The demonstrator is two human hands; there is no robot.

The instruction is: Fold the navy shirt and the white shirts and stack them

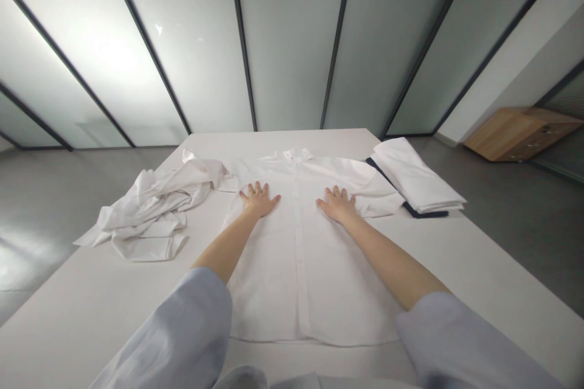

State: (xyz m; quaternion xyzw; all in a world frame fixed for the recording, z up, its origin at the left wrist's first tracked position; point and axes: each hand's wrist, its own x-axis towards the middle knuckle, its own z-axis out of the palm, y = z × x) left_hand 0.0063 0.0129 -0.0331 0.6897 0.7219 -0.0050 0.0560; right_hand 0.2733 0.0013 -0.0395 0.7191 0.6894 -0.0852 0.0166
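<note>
Head view: shirt (301,267) lying spread flat, front up, along middle of tabletop (479,279), collar toward far edge, hem reaching near edge. Left hand (259,199) pressing flat on shirt's upper left, fingers splayed, grasping nothing. Right hand (337,203) pressing flat on upper right, fingers splayed, grasping nothing. Crumpled shirt (150,209) lying toward left edge, touching spread shirt's sleeve. Folded stack (417,181) sitting near far right corner, dark piece showing underneath.

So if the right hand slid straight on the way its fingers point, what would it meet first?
Probably the shirt's collar: the right hand lies flat on the white shirt, fingers pointing toward the far edge.
</note>
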